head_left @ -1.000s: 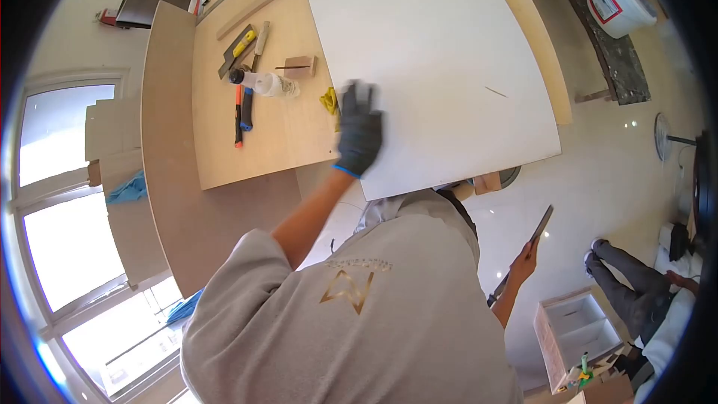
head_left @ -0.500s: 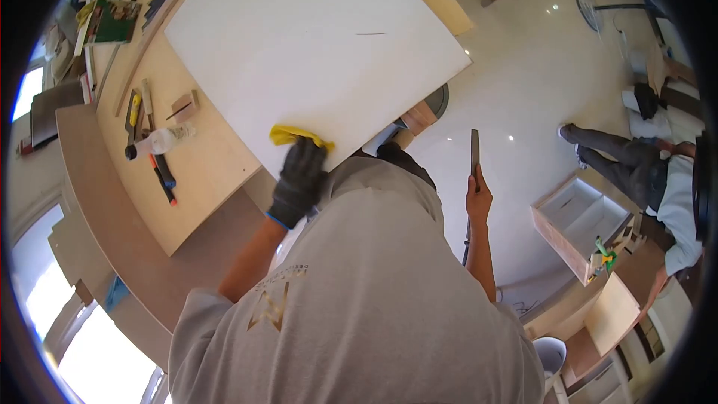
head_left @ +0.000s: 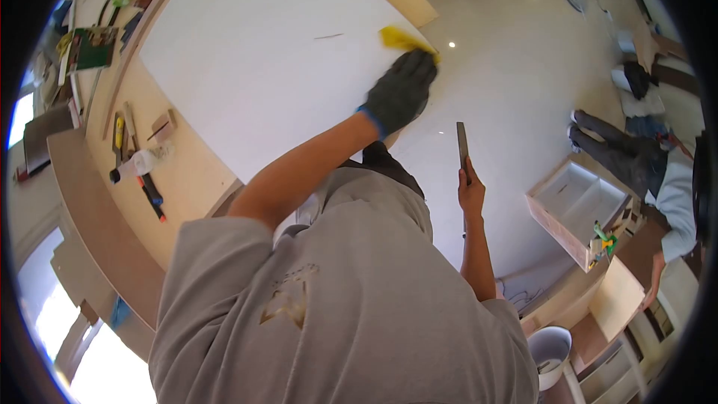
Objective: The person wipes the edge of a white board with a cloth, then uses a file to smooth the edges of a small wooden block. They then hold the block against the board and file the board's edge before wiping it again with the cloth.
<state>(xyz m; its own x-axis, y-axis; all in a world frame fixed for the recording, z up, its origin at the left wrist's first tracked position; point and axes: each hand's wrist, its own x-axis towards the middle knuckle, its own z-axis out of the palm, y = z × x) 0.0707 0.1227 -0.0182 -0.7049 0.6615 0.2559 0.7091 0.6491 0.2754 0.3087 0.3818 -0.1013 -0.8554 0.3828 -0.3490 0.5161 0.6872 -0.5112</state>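
Note:
My left hand (head_left: 402, 92), in a dark glove with a blue cuff, is closed on a yellow cloth (head_left: 398, 37). It holds the cloth against the right edge of a large white panel (head_left: 239, 52); the fingers are slightly blurred. A thin dark line (head_left: 328, 36) shows on the panel's surface to the left of the cloth. My bare right hand (head_left: 471, 193) is wrapped around a long, flat, dark bar (head_left: 461, 141), possibly a file, held upright over the floor beside the panel. The lower end of the bar is partly hidden.
On the plywood table (head_left: 198, 176) left of the panel lie a clear bottle (head_left: 138, 164), a yellow-handled cutter (head_left: 119, 131) and a small block (head_left: 161, 126). Rightward, a person (head_left: 636, 146) is near an open wooden box (head_left: 576, 194). A white bucket (head_left: 550, 352) stands lower right.
My left hand has swept the yellow cloth from the panel's near corner away and to the right, up to its right edge. My right hand still holds the bar.

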